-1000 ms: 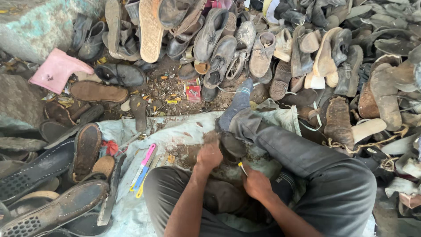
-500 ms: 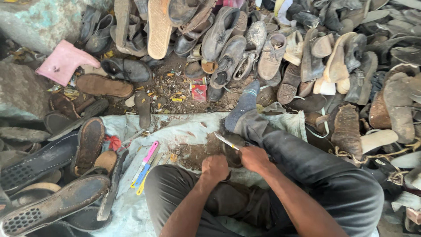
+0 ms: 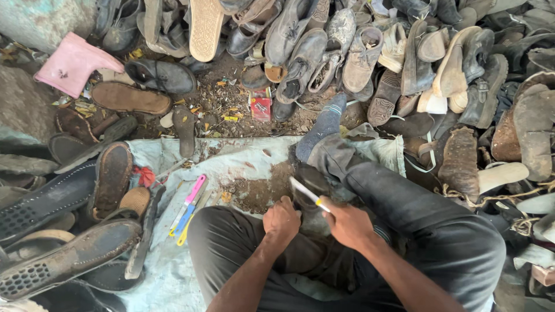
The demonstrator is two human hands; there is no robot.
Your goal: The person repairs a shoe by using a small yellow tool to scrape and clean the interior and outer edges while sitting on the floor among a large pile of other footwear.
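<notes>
I sit on a pale cloth (image 3: 231,162) with my right leg stretched out, its foot in a grey-blue sock (image 3: 324,128). My right hand (image 3: 347,222) grips a knife (image 3: 306,193) with a yellow handle, its pale blade pointing up and left. My left hand (image 3: 281,219) is closed and presses down on a dark shoe piece (image 3: 306,182) wedged against my leg; most of that piece is hidden. The blade tip lies over the dark piece, next to a patch of brown scrapings (image 3: 254,190).
A heap of worn shoes (image 3: 358,52) fills the top and right. Flat soles and sandals (image 3: 69,242) lie stacked at the left. Pink, blue and yellow tools (image 3: 188,208) rest on the cloth. A pink boot (image 3: 72,63) and a small red packet (image 3: 261,107) lie on the littered ground.
My right hand has moved down and right with the knife, whose blade now points up-left. My left hand has settled on the dark piece beside it. The view has shifted slightly.
</notes>
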